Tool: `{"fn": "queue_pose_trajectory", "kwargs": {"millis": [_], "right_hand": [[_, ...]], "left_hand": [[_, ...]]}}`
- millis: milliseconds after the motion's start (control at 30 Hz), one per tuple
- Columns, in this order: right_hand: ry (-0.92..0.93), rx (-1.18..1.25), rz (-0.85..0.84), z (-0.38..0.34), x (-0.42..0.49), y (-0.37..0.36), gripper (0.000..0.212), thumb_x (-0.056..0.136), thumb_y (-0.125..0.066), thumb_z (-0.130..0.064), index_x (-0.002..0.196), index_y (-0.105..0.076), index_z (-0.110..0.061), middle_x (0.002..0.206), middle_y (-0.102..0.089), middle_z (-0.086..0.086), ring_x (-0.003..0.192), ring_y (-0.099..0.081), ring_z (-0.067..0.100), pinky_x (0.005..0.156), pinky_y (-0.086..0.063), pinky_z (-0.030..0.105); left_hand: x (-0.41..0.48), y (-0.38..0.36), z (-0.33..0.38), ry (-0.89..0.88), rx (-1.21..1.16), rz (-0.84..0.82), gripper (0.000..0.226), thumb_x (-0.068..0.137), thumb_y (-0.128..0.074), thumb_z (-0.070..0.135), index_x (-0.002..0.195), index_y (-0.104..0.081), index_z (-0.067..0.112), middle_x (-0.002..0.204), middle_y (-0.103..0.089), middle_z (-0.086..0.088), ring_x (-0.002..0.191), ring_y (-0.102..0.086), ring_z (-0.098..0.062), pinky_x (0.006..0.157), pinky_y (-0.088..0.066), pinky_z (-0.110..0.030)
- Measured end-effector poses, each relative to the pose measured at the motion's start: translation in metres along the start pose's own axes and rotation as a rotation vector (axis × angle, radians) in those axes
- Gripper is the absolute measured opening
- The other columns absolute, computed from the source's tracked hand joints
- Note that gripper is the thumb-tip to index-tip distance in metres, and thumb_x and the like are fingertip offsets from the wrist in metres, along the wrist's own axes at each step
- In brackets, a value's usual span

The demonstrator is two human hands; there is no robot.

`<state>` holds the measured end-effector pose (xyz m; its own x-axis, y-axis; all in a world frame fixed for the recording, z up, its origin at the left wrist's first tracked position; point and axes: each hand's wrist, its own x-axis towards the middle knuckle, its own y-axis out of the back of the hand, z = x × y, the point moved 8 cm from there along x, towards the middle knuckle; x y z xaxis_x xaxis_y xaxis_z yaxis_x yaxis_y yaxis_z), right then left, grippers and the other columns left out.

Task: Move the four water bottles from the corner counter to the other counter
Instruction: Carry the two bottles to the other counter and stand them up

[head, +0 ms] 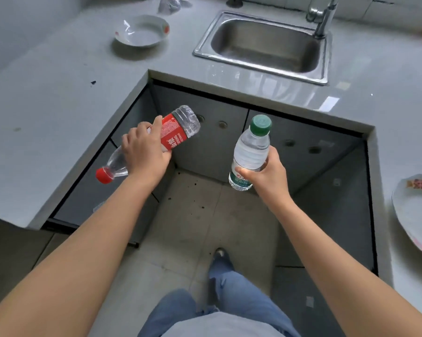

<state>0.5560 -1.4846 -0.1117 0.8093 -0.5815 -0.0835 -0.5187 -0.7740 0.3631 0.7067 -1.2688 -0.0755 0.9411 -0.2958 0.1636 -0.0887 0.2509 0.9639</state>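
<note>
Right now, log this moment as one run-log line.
left hand: holds red-cap bottle, cap tilted down | right hand: holds green-cap bottle, upright | status: both bottles in the air, neither on a counter

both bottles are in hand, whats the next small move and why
Probably turn the left hand to bring the red-capped bottle upright: it lies tilted, cap lowest, while the green-capped bottle in the right hand already stands upright. Both hang over the floor, so neither can be set down yet.
</note>
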Motion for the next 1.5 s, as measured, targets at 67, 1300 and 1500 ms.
{"fn": "queue_pose_trajectory", "kwargs": {"millis": [67, 1300, 1500], "right_hand": [[0.025, -0.008, -0.045, -0.008, 0.024, -0.005, 0.062, 0.068, -0.079, -0.019, 0.122, -0.047, -0.016, 0.103, -0.061, -0.009, 0.094, -0.059, 0.008, 0.072, -0.044, 0.010], [0.420, 0.010, -0.657, -0.244, 0.201, -0.354, 0.062, 0.069, -0.078, -0.019, 0.121, -0.045, -0.014, 0.105, -0.056, -0.005, 0.094, -0.056, 0.015, 0.074, -0.045, 0.025], [0.465, 0.004, -0.792, -0.275, 0.187, -0.422, 0.063, 0.069, -0.078, -0.021, 0.123, -0.045, -0.013, 0.107, -0.054, -0.004, 0.094, -0.054, 0.014, 0.066, -0.043, 0.015]], "left_hand": [[0.017, 0.005, -0.001, 0.027, 0.013, 0.029, 0.071, 0.079, -0.068, 0.025, 0.140, -0.033, 0.017, 0.130, -0.049, -0.017, 0.118, -0.045, -0.036, 0.103, -0.028, -0.047], [0.123, 0.100, -0.300, 0.711, 0.137, 0.225, 0.071, 0.080, -0.070, 0.025, 0.139, -0.032, 0.017, 0.128, -0.050, -0.017, 0.118, -0.045, -0.035, 0.103, -0.029, -0.043], [0.101, 0.113, -0.350, 0.824, 0.218, 0.204, 0.071, 0.079, -0.069, 0.021, 0.139, -0.032, 0.018, 0.127, -0.050, -0.016, 0.117, -0.044, -0.036, 0.102, -0.029, -0.043]]}}
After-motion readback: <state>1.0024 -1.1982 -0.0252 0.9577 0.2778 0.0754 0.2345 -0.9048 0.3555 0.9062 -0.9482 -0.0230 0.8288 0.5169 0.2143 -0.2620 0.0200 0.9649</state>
